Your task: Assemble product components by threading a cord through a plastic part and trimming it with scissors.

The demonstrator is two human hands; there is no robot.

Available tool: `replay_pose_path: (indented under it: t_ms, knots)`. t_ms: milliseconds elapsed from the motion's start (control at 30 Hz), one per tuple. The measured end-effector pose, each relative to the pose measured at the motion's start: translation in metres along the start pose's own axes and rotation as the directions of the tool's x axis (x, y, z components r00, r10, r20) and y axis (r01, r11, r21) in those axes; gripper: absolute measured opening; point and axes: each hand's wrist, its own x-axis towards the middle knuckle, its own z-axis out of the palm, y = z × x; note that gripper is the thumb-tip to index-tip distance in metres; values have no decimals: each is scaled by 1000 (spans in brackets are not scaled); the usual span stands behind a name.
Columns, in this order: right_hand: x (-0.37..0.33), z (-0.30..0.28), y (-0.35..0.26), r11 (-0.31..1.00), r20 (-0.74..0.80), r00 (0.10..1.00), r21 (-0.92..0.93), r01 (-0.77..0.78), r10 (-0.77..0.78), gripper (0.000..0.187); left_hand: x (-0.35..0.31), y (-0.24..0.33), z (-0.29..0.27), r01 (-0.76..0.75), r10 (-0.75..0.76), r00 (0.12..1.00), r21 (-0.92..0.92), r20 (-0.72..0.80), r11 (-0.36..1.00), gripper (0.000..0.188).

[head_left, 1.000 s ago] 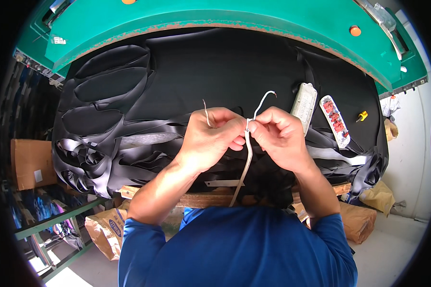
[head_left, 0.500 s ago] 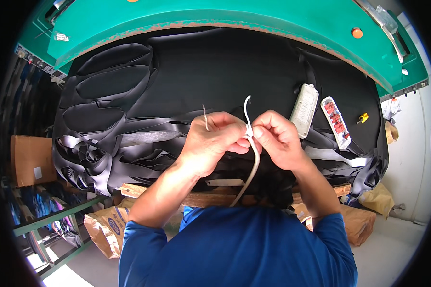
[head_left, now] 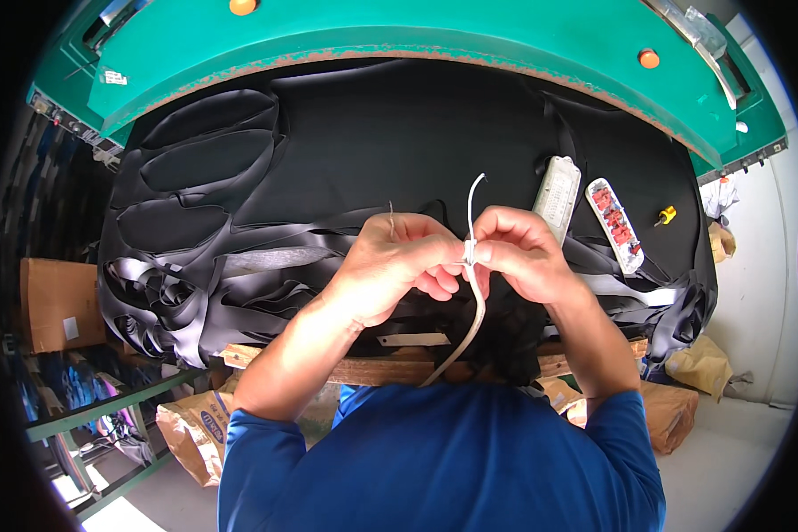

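Observation:
A pale electrical cable rises from near my body to my fingers, curving a little. My left hand and my right hand both pinch it at one spot, fingertips almost touching. Above the pinch a thinner white strand stands up, dark at its tip. A short thin wire sticks up between the fingers of my left hand; its lower end is hidden. What exactly lies between the fingertips is too small to tell.
Right of my hands lie a long white casing half, a matching half with red parts and a small yellow-handled screwdriver. Black sheet material with oval cut-outs covers the table. Beyond stands a green machine beam.
Both hands have shifted slightly right with the cable. The right fingers have closed in on the pinch spot, and the upper white strand now leans further right.

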Motion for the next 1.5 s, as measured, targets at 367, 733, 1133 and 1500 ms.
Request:
replay_pose_path:
  t_ms: [367, 733, 1133, 1500]
  knots:
    - [5, -6, -38, 871, 90, 897, -298, -390, 433, 22, 8, 3, -4, -12, -19, 984, 168, 180, 986, 16]
    - [16, 4, 10, 877, -311, 916, -474, 82, -254, 11, 29, -30, 11, -365, 412, 898, 262, -153, 893, 10]
    - [-1, 22, 37, 977, -539, 815, -111, 183, -214, 13, 9, -56, 22, -454, 367, 831, -129, -417, 882, 12]
    - [-34, 32, 56, 939, -664, 696, -27, 343, -274, 14, -19, -74, 4, -465, 262, 818, -319, -512, 826, 10]
